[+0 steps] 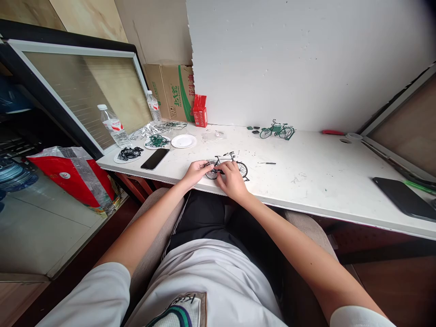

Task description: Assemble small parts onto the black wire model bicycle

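A small black model bicycle [229,165] stands near the front edge of the white table [306,181]. My left hand [196,171] pinches its rear wheel from the left. My right hand [232,180] is curled over the frame at the middle, fingers closed on it. A thin dark screwdriver [267,163] lies just right of the bicycle. A finished green model bicycle [276,131] stands further back by the white wall.
A black phone [155,159], white plates with black and green parts [143,149], an empty plate [184,141], two water bottles [114,126], a red box [200,111] and cartons sit at left. A dark tablet [405,198] lies at right. A red tool [333,132] rests at the back.
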{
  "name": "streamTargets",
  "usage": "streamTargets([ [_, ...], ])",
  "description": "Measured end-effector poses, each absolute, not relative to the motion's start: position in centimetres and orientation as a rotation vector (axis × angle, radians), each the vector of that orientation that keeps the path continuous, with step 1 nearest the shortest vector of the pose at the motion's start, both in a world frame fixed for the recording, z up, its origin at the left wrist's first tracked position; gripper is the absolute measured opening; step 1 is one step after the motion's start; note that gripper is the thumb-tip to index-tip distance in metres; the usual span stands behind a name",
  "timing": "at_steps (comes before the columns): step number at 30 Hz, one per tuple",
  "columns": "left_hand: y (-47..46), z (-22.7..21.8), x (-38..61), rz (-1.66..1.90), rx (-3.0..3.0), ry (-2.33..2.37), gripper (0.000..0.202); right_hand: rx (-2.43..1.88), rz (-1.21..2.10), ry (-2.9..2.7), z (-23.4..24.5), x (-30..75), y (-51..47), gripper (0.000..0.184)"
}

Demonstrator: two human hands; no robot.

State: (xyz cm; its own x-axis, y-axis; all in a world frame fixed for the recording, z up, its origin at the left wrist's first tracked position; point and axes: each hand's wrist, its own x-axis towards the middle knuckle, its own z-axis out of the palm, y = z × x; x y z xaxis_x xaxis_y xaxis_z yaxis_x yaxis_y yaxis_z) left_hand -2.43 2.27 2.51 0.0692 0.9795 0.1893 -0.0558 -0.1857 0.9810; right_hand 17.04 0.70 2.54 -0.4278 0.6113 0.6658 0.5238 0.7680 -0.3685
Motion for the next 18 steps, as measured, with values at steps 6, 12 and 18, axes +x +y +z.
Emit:
streamTargets([
  [6, 2.47, 2.11, -2.51, 1.316, 1.349, 1.011, 0.034, -0.846, 0.124, -2.134, 2.57, 17.00, 0.61, 0.027],
  [12, 2.52, 1.97, -2.55, 1.324, 1.352, 1.034, 0.035, -0.856, 0.114, -2.153, 2.60, 16.98, 0.51, 0.028],
  [18, 2.57, 1.85, -2.58, 1.325, 1.368, 1.035, 0.033, -0.852, 0.116, -2.150, 2.60, 17.00, 0.49, 0.027],
])
